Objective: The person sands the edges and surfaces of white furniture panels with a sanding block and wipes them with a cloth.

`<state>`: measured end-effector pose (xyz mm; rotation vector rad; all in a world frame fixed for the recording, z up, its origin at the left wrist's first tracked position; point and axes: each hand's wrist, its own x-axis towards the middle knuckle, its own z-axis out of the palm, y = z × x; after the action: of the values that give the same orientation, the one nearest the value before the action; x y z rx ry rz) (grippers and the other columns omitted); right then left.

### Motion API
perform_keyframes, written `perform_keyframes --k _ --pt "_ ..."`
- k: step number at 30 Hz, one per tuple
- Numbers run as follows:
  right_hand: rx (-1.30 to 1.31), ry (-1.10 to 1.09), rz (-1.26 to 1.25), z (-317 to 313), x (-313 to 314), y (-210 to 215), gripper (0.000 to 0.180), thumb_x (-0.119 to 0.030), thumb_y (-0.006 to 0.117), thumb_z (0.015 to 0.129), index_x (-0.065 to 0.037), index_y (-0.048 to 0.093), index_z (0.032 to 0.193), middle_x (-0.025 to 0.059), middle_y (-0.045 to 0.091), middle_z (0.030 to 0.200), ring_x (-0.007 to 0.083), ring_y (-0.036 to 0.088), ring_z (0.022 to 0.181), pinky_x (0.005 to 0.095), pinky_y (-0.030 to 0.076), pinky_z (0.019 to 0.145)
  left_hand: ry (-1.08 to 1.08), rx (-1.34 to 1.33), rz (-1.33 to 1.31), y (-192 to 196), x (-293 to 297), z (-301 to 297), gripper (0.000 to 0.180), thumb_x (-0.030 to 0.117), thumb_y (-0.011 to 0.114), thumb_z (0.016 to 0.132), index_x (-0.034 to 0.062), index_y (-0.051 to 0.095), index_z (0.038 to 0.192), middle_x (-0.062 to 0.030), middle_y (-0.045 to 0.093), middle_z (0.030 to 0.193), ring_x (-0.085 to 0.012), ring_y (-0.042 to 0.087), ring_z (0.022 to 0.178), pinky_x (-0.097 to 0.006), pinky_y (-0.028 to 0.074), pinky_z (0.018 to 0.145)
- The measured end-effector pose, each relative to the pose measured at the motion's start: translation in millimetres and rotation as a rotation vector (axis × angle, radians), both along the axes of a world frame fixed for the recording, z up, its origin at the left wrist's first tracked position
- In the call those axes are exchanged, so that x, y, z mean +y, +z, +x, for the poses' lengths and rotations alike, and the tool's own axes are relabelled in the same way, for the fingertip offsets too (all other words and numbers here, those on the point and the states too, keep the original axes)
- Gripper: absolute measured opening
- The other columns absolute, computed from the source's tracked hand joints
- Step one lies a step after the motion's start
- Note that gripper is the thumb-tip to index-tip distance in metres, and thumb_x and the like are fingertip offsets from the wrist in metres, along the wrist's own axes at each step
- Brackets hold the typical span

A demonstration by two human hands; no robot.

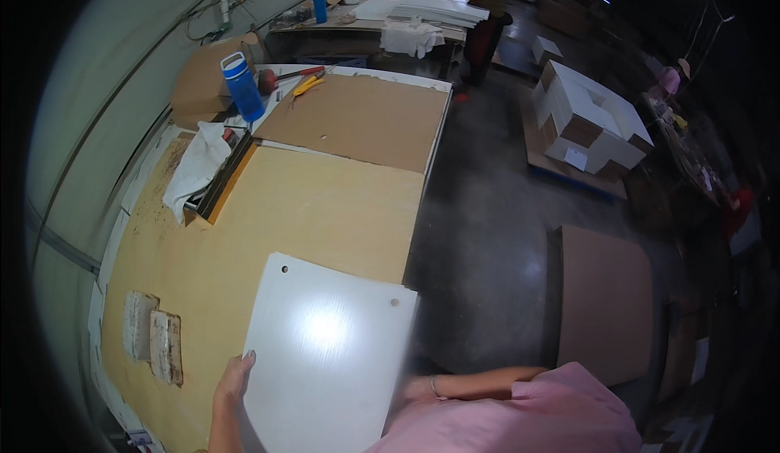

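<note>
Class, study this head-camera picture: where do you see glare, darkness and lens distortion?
Head view: glare blooms on the white sheet between the left hand and right hand; the floor at right falls into deep shadow; the workbench edges bow toward the black fisheye rim.

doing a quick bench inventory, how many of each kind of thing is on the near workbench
white sheet with two holes, left hand on its edge: 1
blue bottle: 1
white cloth: 1
brown cardboard sheet: 1
worn blocks: 2
total: 6

Dim fisheye view, dark bent rim, glare on white sheet
</note>
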<state>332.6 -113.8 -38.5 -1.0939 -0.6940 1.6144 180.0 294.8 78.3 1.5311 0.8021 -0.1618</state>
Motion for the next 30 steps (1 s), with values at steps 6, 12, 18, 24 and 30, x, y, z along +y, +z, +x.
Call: perform_keyframes --k 6,12,18,24,30 --pt "0.086 0.011 -0.006 10 3 16 0.018 -0.006 0.071 0.08 0.003 0.071 0.096 0.0101 0.071 0.092 0.0168 0.067 0.085 0.0307 0.054 0.073 0.023 0.034 -0.01 -11 -5 1 0.067 0.032 0.06 0.094 -0.011 0.041 0.142 -0.0152 0.048 0.142 -0.0221 0.041 0.133 -0.035 0.027 0.114" --pt "0.092 0.042 0.034 13 9 30 0.016 -0.006 0.071 0.081 0.002 0.072 0.095 0.0096 0.072 0.092 0.0159 0.067 0.083 0.0304 0.054 0.072 0.098 -0.154 0.035 -36 -9 -22 0.055 0.035 0.064 0.093 -0.0133 0.058 0.118 -0.0086 0.06 0.119 -0.0163 0.052 0.111 -0.033 0.037 0.102" --pt "0.106 0.021 0.045 15 -2 42 0.014 -0.006 0.071 0.081 0.001 0.073 0.093 0.0091 0.072 0.092 0.0149 0.066 0.082 0.0301 0.053 0.07 0.07 0.144 0.562 17 -58 10 0.051 0.039 0.059 0.095 -0.0115 0.065 0.096 -0.0081 0.067 0.091 -0.0172 0.057 0.082 -0.034 0.046 0.075" --pt "0.123 0.021 0.063 2 1 63 0.012 -0.005 0.071 0.082 0.001 0.074 0.092 0.0086 0.073 0.092 0.014 0.066 0.081 0.0297 0.053 0.069 0.089 0.099 0.476 1 -29 2 0.048 0.033 0.052 0.1 -0.0136 0.064 0.097 -0.0115 0.065 0.084 -0.0197 0.056 0.081 -0.039 0.047 0.076" --pt "0.174 0.126 -0.062 -6 19 92 0.016 -0.009 0.073 0.085 0.001 0.074 0.097 0.0046 0.073 0.087 0.0099 0.065 0.075 0.0255 0.052 0.065 -0.021 0.037 0.482 -17 -18 13 0.068 0.047 0.041 0.103 -0.0164 0.064 0.091 -0.0168 0.067 0.078 -0.0206 0.059 0.078 -0.039 0.049 0.075"
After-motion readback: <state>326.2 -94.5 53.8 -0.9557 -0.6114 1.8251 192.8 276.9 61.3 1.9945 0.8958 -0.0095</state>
